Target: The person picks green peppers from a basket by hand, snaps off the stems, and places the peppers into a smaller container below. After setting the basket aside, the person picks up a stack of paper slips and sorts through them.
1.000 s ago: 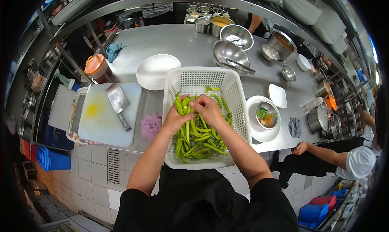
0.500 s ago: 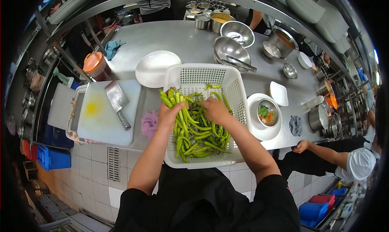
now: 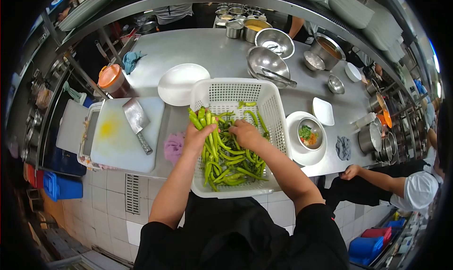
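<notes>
A white perforated plastic basket (image 3: 236, 88) stands at the table's front edge, with a heap of long green chili peppers (image 3: 233, 168) inside. Near its left wall, my left hand (image 3: 196, 137) is closed around a bunch of these peppers, their stem ends sticking up above the fingers. My right hand (image 3: 247, 135) reaches down into the heap just to the right, fingers curled among the peppers. Its fingertips are partly hidden, so what they pinch cannot be made out. A few peppers lie apart at the back and right of the basket.
Left of the basket, a cleaver (image 3: 137, 119) lies on a white cutting board (image 3: 108, 149). An oval plate (image 3: 181, 86) and purple cloth (image 3: 174, 147) are nearby. To the right, a bowl of chopped ingredients (image 3: 310, 134) sits on a plate. A co-worker (image 3: 377, 180) is at right.
My right hand has moved slightly left and down, closer to the bunch in my left hand. The left hand keeps hold of its peppers. The view has shifted a little.
</notes>
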`<state>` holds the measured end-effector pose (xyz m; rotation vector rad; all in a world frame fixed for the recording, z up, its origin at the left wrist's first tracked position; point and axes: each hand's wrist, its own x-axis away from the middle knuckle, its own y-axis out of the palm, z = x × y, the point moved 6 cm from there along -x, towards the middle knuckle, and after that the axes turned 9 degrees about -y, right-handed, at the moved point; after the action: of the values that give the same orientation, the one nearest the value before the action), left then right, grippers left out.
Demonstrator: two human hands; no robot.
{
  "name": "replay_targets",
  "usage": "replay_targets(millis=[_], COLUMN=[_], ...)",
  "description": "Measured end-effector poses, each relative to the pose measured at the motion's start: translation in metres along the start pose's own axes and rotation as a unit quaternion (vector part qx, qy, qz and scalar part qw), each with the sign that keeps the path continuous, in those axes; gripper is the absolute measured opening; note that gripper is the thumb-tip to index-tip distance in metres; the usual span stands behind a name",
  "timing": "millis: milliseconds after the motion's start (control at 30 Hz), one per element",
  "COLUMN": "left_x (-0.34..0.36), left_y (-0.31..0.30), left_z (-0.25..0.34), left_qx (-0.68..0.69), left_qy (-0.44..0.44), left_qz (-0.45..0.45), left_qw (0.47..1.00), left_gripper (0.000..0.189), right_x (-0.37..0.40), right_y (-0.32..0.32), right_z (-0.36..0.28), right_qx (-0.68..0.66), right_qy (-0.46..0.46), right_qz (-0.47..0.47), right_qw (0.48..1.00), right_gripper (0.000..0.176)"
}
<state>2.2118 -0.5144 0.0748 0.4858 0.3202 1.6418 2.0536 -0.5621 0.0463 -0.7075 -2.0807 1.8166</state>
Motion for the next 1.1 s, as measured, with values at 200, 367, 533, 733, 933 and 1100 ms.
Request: replay_targets(millis=[200,367,533,733,933,1100], left_x=[0.002,0.001,0.002,0.005,0.004,0.010], left_y=[-0.001,0.001,0.003,0.013,0.005,0.010], left_z=[-0.002,-0.001,-0.003,-0.012,-0.016,-0.016], left_qx=[-0.015,-0.023,-0.057,-0.060,0.006,0.015], left_qy=[-0.005,-0.001,-0.012,-0.071,-0.122,-0.183], left_qz=[-0.006,-0.003,-0.023,-0.069,-0.072,-0.128], left_qw=[1.000,1.000,0.998,0.993,0.990,0.975], left_gripper=[0.054,0.053,0.051,0.050,0.058,0.060], right_x=[0.016,0.031,0.028,0.023,0.020,0.026], right_y=[-0.022,0.026,-0.025,-0.063,-0.068,-0.076], right_z=[0.067,0.053,0.051,-0.023,-0.067,-0.067], right_qx=[-0.081,-0.004,-0.088,-0.154,-0.093,-0.118], right_qy=[0.240,0.178,0.243,0.144,0.010,-0.104], right_qz=[-0.011,-0.114,-0.090,0.164,0.170,0.118], right_qw=[0.967,0.977,0.962,0.964,0.981,0.980], right_gripper=[0.024,0.039,0.036,0.026,0.018,0.010])
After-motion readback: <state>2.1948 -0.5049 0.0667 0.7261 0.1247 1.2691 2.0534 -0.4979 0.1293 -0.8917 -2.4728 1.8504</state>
